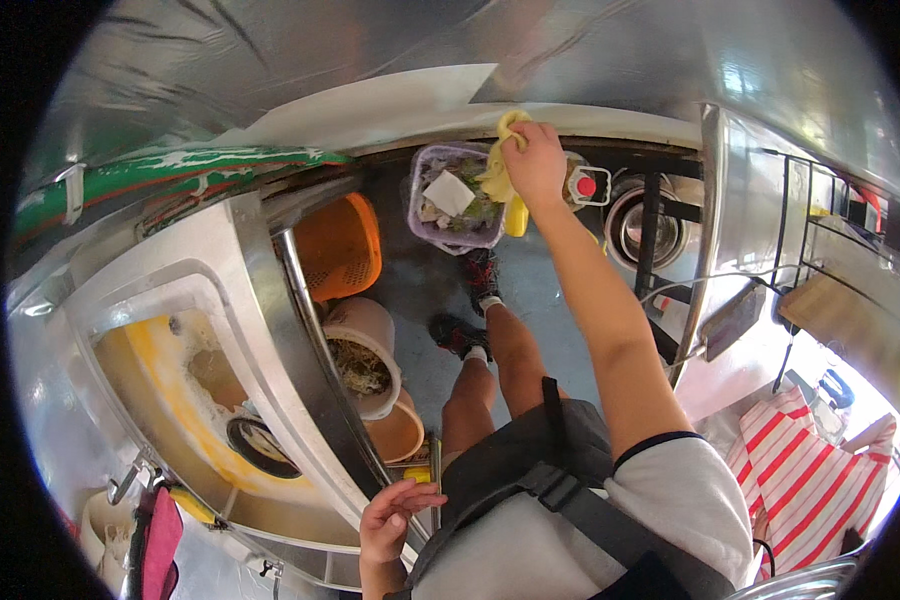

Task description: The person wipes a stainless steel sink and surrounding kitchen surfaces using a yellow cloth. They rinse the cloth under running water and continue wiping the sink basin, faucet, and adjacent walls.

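My right hand [534, 161] is closed on a crumpled yellow cloth [499, 174], which hangs over the right edge of a lilac plastic bin [418, 225]. Inside the bin lie mixed scraps and a white piece of paper or tissue [448, 194]. Just below the cloth stands a yellow object [517, 217], partly hidden by my forearm. My left hand [397, 517] is held near my waist beside the sink's edge, fingers apart, holding nothing.
At left is a sink [277, 352] with foamy water and a dark round item. An orange basket [345, 247], a white bucket of scraps [360, 330] and an orange-brown tub [401, 427] stand beside it. A red-capped container [586, 185], metal bowls [645, 225] and a black rack [649, 255] are at right.
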A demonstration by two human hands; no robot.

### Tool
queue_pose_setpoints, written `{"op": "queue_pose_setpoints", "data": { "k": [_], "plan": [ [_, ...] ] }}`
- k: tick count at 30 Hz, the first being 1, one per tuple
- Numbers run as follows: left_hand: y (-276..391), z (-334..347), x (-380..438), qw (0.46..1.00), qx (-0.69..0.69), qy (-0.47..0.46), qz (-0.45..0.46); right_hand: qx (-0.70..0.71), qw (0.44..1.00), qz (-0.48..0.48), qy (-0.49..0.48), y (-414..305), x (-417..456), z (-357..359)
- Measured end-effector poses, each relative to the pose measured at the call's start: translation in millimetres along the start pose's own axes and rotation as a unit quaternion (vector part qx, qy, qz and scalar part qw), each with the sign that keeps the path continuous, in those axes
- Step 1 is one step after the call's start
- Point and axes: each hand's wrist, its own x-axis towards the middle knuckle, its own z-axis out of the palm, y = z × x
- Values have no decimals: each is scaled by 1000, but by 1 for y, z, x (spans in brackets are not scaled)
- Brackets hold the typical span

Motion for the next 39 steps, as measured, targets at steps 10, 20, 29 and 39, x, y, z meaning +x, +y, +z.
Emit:
{"op": "queue_pose_setpoints", "data": {
  "k": [10,20,29,39],
  "plan": [
    [-3,11,10,998,45,31,-14,16,993,24,113,2,15,-21],
    [-7,7,28,999,18,7,-51,232,912,-2,338,-43,30,-110],
    [0,13,50,995,34,7,-96,113,935,-44,334,17,66,-43],
    [-7,2,59,993,36,0,-111,589,656,270,388,164,113,-53]
  ]
}}
